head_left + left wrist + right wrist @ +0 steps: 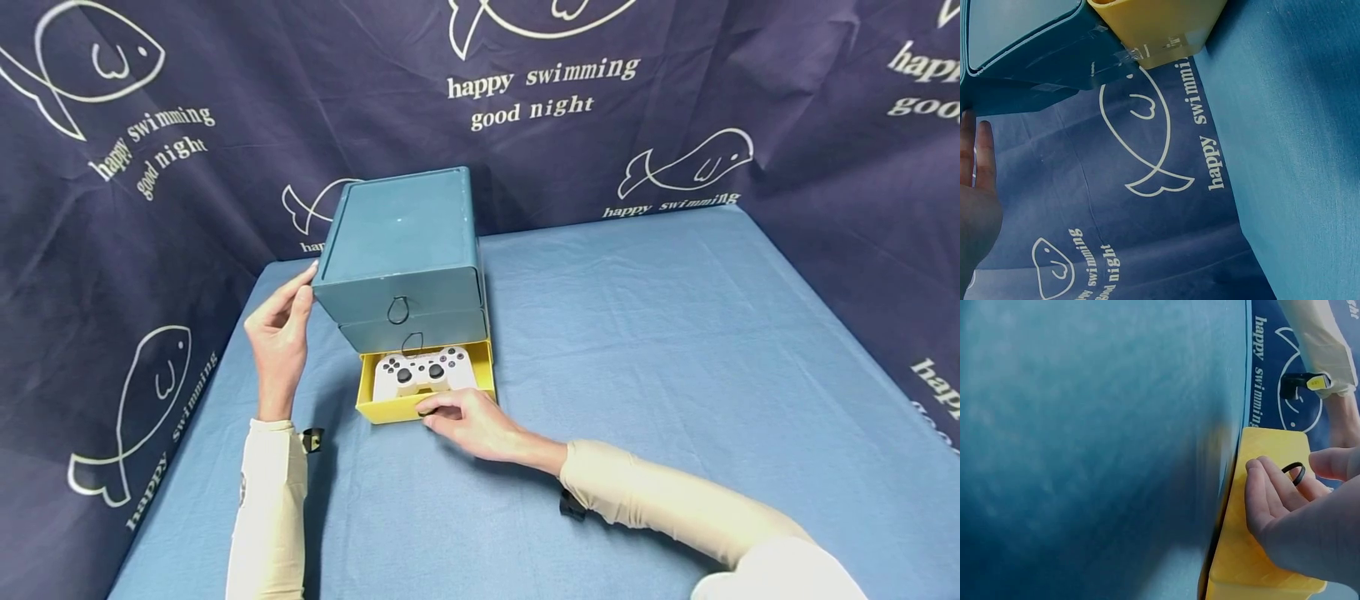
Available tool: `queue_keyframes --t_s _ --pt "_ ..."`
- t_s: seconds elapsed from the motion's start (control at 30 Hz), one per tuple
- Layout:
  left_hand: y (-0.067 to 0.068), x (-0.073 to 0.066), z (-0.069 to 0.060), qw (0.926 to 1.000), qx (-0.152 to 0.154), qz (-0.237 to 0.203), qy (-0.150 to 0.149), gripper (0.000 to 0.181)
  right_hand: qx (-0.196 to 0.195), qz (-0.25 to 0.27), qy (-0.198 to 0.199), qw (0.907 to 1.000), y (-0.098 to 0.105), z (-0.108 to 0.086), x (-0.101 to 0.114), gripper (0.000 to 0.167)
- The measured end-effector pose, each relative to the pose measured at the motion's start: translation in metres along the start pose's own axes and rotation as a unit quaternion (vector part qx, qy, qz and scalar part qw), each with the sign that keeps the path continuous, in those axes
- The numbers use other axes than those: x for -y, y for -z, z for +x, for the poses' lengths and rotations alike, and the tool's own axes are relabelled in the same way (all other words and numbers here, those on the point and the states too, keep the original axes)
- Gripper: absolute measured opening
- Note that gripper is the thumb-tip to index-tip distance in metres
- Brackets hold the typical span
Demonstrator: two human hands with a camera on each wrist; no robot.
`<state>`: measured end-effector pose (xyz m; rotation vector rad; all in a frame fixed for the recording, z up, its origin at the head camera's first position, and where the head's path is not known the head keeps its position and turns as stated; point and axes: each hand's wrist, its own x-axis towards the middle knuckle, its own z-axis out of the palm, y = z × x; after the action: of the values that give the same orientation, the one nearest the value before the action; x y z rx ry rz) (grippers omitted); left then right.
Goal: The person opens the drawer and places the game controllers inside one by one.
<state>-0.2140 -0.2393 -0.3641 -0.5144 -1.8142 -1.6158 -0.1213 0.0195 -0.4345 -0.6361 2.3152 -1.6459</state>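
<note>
A blue drawer cabinet point(405, 229) stands on the cloth-covered table, its two upper blue drawers closed. Below them a yellow drawer point(366, 407) is pulled part way out, and a white game controller point(420, 375) lies in it with its sticks up. My right hand point(472, 423) is at this drawer's front, fingers bent at its black pull loop point(1295, 474). My left hand point(281, 333) rests against the cabinet's upper left front corner, fingers nearly straight. In the left wrist view, the left fingers point(984, 153) touch the blue side; part of that hand is cut off.
Black loops hang on the upper drawer point(398, 310) and on the middle drawer. A blue cloth point(637, 358) covers the table. Dark blue curtains point(555, 167) with white fish prints stand behind and on both sides, close to the cabinet's back.
</note>
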Motion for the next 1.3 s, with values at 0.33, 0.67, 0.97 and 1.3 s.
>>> queue_keyframes --t_s 0.33,0.67,0.97,1.3 --pt "0.0 0.002 0.0 0.9999 -0.008 -0.005 0.005 0.026 -0.006 -0.019 0.005 0.9998 0.005 0.009 -0.002 0.023" --pt "0.0 0.002 -0.001 1.0 -0.003 0.005 0.006 0.026 -0.012 -0.026 -0.008 0.9996 0.01 0.019 -0.003 0.024" --pt "0.0 0.002 0.0 1.0 -0.004 0.001 0.003 0.025 -0.021 -0.027 -0.013 0.9993 0.012 0.027 -0.005 0.024" --pt "0.0 0.001 0.0 0.9999 0.0 0.013 0.004 0.026 -0.022 -0.029 -0.004 0.9993 0.016 0.036 -0.008 0.025"
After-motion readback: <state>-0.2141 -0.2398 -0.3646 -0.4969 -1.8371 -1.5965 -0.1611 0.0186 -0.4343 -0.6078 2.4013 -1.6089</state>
